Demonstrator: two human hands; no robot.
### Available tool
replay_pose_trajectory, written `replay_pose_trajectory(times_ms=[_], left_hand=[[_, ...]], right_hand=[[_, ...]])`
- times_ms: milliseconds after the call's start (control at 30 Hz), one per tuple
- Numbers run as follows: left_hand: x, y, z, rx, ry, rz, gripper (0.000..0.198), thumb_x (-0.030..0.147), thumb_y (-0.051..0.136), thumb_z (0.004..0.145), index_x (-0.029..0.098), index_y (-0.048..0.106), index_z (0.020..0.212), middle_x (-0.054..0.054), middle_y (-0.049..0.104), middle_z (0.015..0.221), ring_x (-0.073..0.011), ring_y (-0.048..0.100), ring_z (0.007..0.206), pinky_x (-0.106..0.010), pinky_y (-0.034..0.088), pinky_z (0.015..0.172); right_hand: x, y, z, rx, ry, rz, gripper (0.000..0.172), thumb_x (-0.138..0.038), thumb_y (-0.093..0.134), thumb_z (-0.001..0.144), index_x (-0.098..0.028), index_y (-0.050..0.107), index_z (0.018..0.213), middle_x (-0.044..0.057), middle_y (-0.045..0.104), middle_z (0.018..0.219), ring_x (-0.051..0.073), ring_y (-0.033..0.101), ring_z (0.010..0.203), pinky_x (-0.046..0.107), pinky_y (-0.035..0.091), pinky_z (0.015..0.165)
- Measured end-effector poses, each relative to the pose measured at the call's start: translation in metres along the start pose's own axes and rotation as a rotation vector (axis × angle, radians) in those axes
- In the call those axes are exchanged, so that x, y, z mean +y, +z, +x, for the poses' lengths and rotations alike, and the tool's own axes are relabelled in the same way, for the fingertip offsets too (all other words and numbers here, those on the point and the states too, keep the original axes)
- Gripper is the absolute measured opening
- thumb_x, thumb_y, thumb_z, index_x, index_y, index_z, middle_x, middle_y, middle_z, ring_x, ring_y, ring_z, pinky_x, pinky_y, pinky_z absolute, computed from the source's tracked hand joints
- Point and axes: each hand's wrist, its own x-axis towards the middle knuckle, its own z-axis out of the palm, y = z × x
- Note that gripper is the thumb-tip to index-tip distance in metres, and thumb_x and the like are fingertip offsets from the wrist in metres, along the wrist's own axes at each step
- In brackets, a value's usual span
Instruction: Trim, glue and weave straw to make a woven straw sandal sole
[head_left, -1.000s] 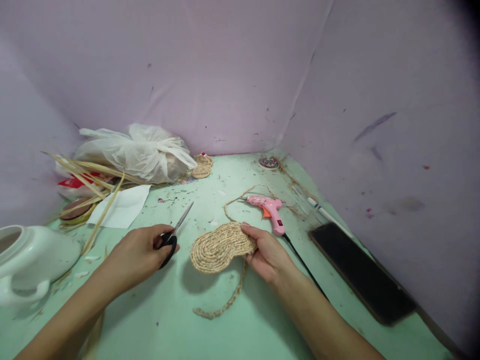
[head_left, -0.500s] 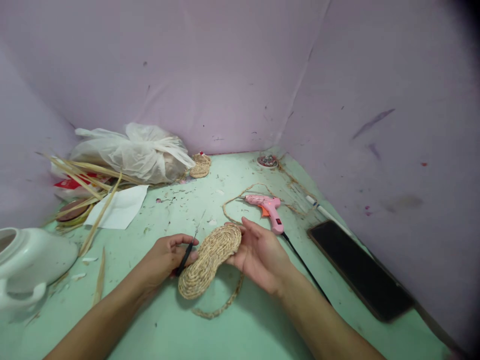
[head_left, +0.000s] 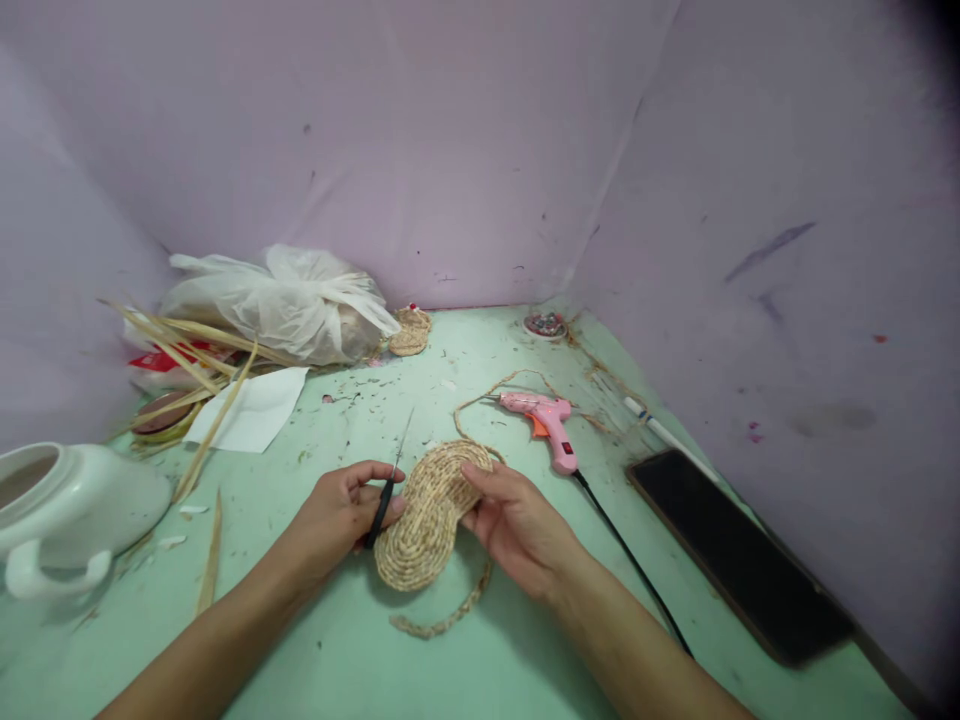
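A woven straw sole-shaped mat (head_left: 431, 512) lies between my hands, just above the green table (head_left: 465, 660). My left hand (head_left: 341, 515) is closed on black-handled scissors (head_left: 390, 480), whose blades point up and away; its fingertips touch the mat's left edge. My right hand (head_left: 514, 520) grips the mat's right edge, thumb on top. A braided straw cord (head_left: 450, 620) trails from under the mat toward me.
A pink glue gun (head_left: 547, 425) with a black cable lies right of the mat. A dark phone (head_left: 739, 550) rests by the right wall. A white jug (head_left: 67, 505), straw strips (head_left: 195, 370), white paper (head_left: 247, 415) and a plastic bag (head_left: 277, 300) sit at the left.
My left hand brought the scissors right to the mat's edge. The mat turned from lying crosswise to pointing away from me, and my right hand shifted its grip along the right edge.
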Motion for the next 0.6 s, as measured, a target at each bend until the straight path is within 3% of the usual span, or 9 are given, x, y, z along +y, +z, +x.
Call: replay_pose_trajectory(times_ms=[100,233,400,600], left_hand=[[0.007,-0.001,-0.01,-0.049,0.082,-0.051,0.046,0.042,0.069,0.065,0.014,0.051,0.097,0.007,0.047,0.051,-0.0063,0.039,0.044,-0.019,0.026,0.043],[0.02,-0.008,-0.021,-0.057,0.139,-0.066,0.041,0.04,0.064,0.071,0.015,0.05,0.099,0.001,0.059,0.061,-0.0107,0.053,0.048,-0.021,0.03,0.046],[0.027,-0.021,-0.021,0.052,0.158,-0.027,0.04,0.04,0.064,0.071,0.016,0.05,0.099,0.002,0.06,0.061,-0.0111,0.054,0.048,-0.022,0.031,0.045],[0.031,-0.022,-0.023,0.082,0.164,-0.025,0.039,0.038,0.064,0.069,0.015,0.051,0.098,0.002,0.059,0.059,-0.0101,0.053,0.047,-0.022,0.036,0.047]], right_hand=[[0.004,-0.004,0.005,0.083,0.056,0.03,0.018,-0.004,0.058,0.063,-0.01,0.065,0.078,0.005,0.069,0.07,0.016,0.063,0.067,0.029,0.051,0.071],[0.0,-0.004,0.007,0.09,0.086,0.052,0.017,-0.003,0.051,0.056,-0.01,0.065,0.065,0.005,0.068,0.061,0.018,0.064,0.065,0.03,0.052,0.069],[-0.002,-0.003,0.006,0.094,0.057,0.079,0.018,-0.002,0.049,0.05,-0.011,0.063,0.057,0.004,0.068,0.058,0.016,0.064,0.059,0.03,0.053,0.071],[-0.001,-0.004,0.007,0.099,0.045,0.116,0.022,-0.001,0.048,0.048,-0.012,0.064,0.058,0.003,0.069,0.06,0.015,0.063,0.057,0.029,0.053,0.071]])
